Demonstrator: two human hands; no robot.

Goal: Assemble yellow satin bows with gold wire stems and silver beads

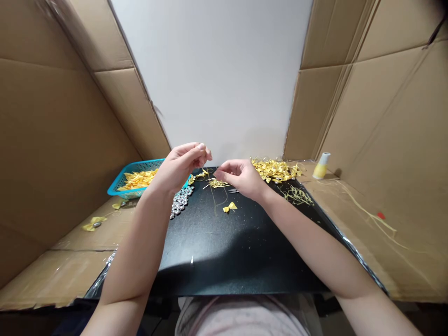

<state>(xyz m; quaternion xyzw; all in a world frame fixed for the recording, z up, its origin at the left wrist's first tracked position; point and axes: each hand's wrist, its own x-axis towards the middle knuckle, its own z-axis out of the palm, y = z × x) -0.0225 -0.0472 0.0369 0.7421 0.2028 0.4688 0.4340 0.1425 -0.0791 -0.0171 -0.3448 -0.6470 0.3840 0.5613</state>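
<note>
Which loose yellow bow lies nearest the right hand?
The bow on the black mat, just below the right hand; the other bow lies far left on the cardboard.

Left hand [185,165]: raised above far part of black matte tabletop [245,252], fingers curled, thumb and forefinger pinched together | right hand [241,178]: lower, just beside left, fingertips pinched, pointing at left hand | forearms: bare, converging from tabletop's near edge | hands: apart, narrow gap
</note>
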